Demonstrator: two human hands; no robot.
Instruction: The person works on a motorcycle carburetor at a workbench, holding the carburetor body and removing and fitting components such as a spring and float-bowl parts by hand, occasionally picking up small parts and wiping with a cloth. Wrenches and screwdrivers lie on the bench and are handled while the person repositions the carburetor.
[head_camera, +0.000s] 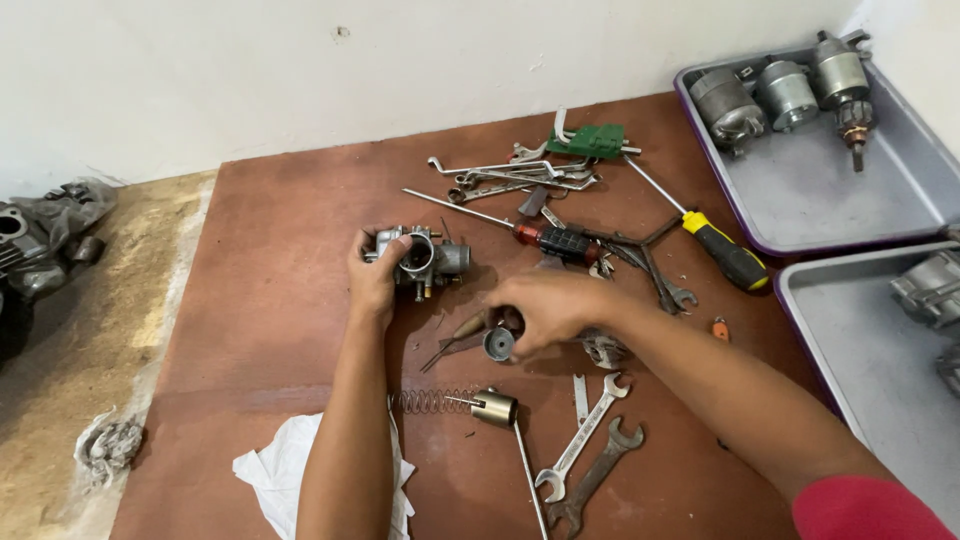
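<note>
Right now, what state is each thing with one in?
carburetor: upright, gripped by left hand
small metal cup: lying by right hand, contact unclear
spring: lying loose
white rag: crumpled
yellow-handled screwdriver: lying flat

Two bare hands show: the left hand (375, 275) and the right hand (545, 310). One silver metal carburettor body (425, 260) and one small grey metal cup-shaped cap (498, 344) lie by them. One thin coiled steel spring (425, 401) joins one brass-coloured cylindrical slide (495, 407). Two flat steel open-ended spanners (585, 450) lie side by side near the front of the brown bench (270, 300). Two screwdrivers are seen: one red-and-black-handled screwdriver (555, 241) and one yellow-and-black-handled screwdriver (722, 250). There are two grey metal trays with purple rims (830, 190), the upper holding three grey cylindrical motor parts (785, 95). One crumpled white cloth (275, 475) lies at the front edge. The heap of spanners at the back is too tangled to count.
</note>
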